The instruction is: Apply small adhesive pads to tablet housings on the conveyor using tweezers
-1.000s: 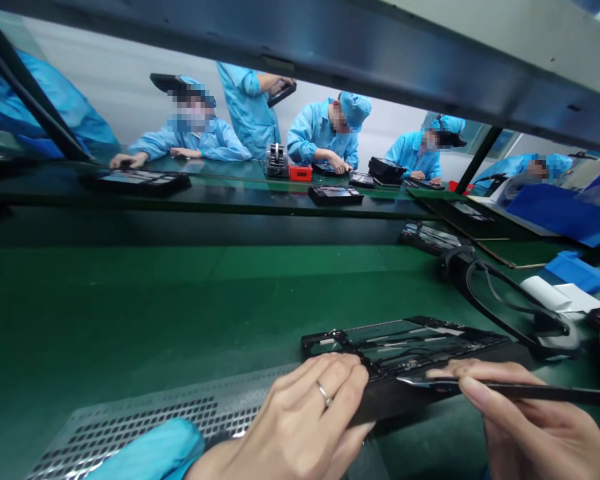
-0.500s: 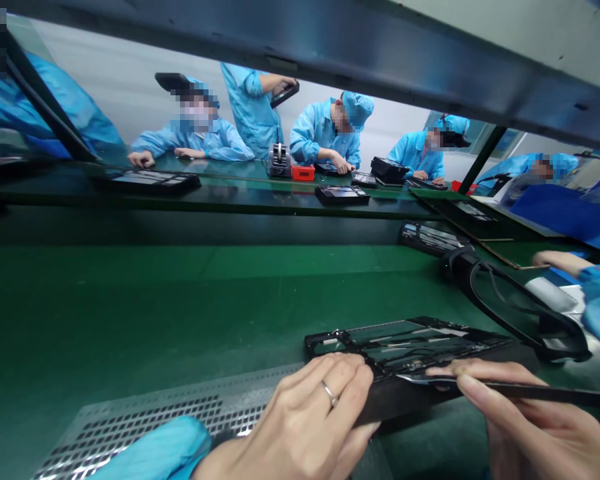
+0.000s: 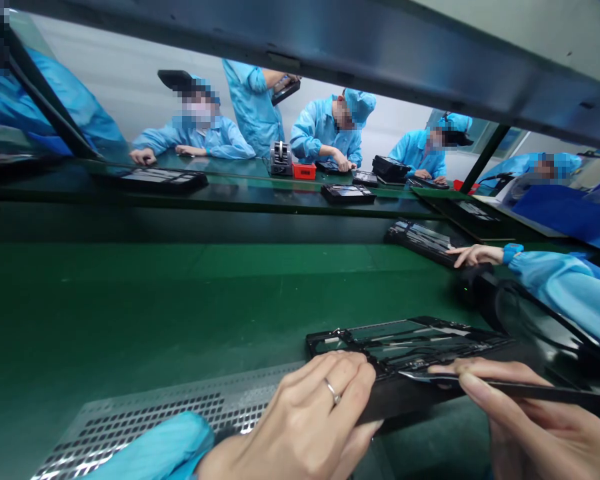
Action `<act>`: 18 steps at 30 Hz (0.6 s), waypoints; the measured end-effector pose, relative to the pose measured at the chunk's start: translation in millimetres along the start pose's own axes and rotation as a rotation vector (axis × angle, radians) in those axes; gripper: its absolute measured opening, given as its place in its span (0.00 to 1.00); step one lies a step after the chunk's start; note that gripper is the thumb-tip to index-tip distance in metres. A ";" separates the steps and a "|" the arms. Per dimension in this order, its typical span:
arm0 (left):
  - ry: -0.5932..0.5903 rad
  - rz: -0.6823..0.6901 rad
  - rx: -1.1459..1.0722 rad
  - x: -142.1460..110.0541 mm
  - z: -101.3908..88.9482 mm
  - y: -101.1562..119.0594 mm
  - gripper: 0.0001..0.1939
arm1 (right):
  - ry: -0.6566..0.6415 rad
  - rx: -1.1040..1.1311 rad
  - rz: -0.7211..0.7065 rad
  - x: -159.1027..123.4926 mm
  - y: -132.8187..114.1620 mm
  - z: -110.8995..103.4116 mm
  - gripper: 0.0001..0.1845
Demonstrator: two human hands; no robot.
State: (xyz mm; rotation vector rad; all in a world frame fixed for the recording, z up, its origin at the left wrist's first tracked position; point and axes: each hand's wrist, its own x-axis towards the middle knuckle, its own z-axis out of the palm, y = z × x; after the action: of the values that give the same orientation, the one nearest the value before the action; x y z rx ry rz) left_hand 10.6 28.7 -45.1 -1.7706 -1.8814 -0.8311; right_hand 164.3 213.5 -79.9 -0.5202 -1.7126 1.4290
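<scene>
Black unit at near side of green bench. Left hand, fingers together, grips its near edge, probably to steady it. Right hand pinches slim tool near its tip, likely for control. Unit's shallow frame holds panes, dark strips. Red bin farther off (contents unreadable).

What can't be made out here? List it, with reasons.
All in the head view:
- Slim tool: rear end, cut off by the right edge.
- Black unit: small parts, too small.
- Right hand: wrist, below the bottom edge.
- Left hand: fingertips, behind its knuckles.
</scene>
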 end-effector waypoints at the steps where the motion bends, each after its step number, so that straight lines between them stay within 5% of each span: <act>1: 0.002 0.003 0.002 0.1 0.1 -0.3 0.15 | 0.006 0.001 0.018 -0.1 1.0 -0.6 0.09; 10: -0.003 -0.008 0.063 -0.6 -1.3 0.6 0.15 | 0.085 -0.068 0.047 0.6 -4.7 3.3 0.10; 14: 0.000 -0.007 0.056 0.8 -0.5 0.3 0.15 | 0.076 -0.098 -0.035 7.4 -10.9 12.1 0.09; 18: 0.019 0.024 0.034 -2.8 3.2 -5.9 0.14 | 0.117 -0.186 -0.262 -5.6 -31.9 31.3 0.04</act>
State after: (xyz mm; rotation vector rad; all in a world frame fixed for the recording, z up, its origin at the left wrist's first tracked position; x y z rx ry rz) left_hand 5.3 28.8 -50.1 -1.7557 -1.8478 -0.7992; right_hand 148.6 181.9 -52.0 -0.4504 -1.7564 1.0421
